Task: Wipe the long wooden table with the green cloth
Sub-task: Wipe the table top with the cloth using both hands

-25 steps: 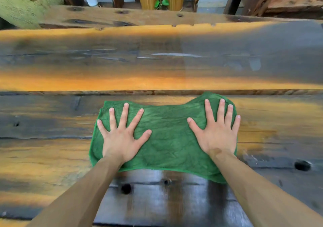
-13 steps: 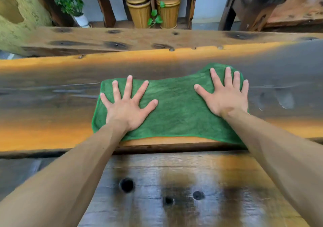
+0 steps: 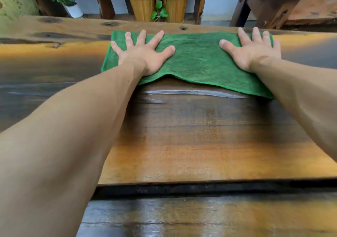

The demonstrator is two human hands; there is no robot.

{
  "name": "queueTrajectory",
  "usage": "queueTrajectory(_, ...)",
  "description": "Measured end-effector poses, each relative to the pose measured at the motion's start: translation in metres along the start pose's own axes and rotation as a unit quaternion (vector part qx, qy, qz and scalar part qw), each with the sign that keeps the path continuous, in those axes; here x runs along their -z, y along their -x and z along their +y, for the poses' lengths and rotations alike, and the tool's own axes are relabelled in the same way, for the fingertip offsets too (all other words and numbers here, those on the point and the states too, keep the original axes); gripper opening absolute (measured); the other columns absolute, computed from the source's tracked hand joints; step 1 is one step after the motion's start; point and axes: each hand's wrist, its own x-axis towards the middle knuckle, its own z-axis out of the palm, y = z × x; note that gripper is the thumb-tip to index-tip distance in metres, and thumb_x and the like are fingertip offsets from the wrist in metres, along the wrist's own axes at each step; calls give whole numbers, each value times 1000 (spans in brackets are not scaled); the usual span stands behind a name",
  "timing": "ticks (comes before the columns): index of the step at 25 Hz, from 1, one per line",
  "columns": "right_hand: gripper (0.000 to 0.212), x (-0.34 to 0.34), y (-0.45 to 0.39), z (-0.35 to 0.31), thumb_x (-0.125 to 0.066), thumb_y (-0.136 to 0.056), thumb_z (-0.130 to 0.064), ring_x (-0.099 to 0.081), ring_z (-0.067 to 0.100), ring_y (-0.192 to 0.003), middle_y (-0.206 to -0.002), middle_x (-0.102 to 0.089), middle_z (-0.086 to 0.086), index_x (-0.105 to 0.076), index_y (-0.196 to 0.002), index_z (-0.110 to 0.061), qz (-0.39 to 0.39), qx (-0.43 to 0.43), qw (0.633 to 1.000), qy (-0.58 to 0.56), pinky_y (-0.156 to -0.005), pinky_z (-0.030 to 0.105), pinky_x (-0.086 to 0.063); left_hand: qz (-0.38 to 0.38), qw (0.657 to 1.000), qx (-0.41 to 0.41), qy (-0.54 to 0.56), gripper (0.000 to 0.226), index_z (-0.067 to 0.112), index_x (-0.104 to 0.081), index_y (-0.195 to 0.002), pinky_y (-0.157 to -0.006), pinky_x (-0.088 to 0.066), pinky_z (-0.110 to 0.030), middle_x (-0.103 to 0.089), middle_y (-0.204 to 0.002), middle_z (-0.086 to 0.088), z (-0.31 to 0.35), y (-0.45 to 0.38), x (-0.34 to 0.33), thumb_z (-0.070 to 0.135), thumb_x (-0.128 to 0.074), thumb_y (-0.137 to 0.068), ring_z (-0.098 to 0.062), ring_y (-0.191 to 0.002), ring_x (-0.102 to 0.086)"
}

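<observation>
The green cloth [image 3: 197, 59] lies spread flat near the far edge of the long wooden table [image 3: 200, 136]. My left hand [image 3: 144, 54] presses palm-down on the cloth's left part with fingers spread. On its right part, my right hand [image 3: 253, 50] is pressed flat the same way. Neither hand grips the fabric. Both arms are stretched far forward. A wet streak [image 3: 191, 92] shines on the wood just behind the cloth's near edge.
A dark gap [image 3: 200, 189] separates the far plank from the near one. Beyond the table's far edge stand two tan ribbed bins [image 3: 141, 5], a trailing ivy [image 3: 160, 12], a potted plant [image 3: 73, 8] and dark wooden furniture [image 3: 269, 5] at the right.
Both hands have pushed the cloth away from me, from the near plank across the gap to the far edge of the table. My arms have stretched out.
</observation>
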Motion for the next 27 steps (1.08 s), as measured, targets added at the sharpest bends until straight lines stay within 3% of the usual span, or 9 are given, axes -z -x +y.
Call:
queueTrajectory(10,85,-24,127,41,-5,-86,-85,5,24,-155,-169,5,2,-1,-159,-41,38,32,998,32,-124,48,2,-1,1000,-9,-29,77,57,5,-155,-119,7,-65,13,-170,6,2,113,-19,87,-6,-85,-34,-156,12)
queueTrajectory(15,82,-31,227,65,-5,-88,-82,11,22,-155,-168,13,1,7,-158,-41,-5,34,999,38,-124,47,4,-28,998,-20,-44,77,56,14,-153,-120,7,-63,22,-168,5,-4,208,-31,87,-3,-85,-31,-155,18)
queueTrajectory(21,83,-51,366,92,1,-85,-81,14,22,-154,-167,15,0,13,-157,-42,11,36,999,28,-124,47,5,-22,998,-24,-47,80,54,24,-150,-120,8,-63,28,-166,4,-20,356,-52,85,11,-77,-31,-154,22)
queueTrajectory(23,83,-59,411,103,1,-86,-82,18,22,-153,-166,18,1,16,-156,-40,8,39,999,32,-123,46,7,-26,999,-23,-36,80,52,12,-154,-119,5,-65,18,-168,1,-29,414,-65,86,9,-82,-34,-155,14)
queueTrajectory(25,84,-66,461,115,1,-86,-85,21,22,-152,-165,20,1,19,-155,-40,-8,49,998,34,-123,46,7,-48,998,-21,-31,79,46,-15,-159,-115,-9,-69,-8,-170,-5,-37,475,-72,83,-6,-89,-40,-154,-12)
queueTrajectory(27,85,-73,513,126,-4,-87,-85,9,23,-154,-168,7,2,5,-158,-39,-15,52,998,22,-123,47,0,-52,998,-13,-42,78,39,-32,-157,-109,-20,-73,-25,-167,-8,-43,532,-80,80,-17,-92,-43,-149,-29)
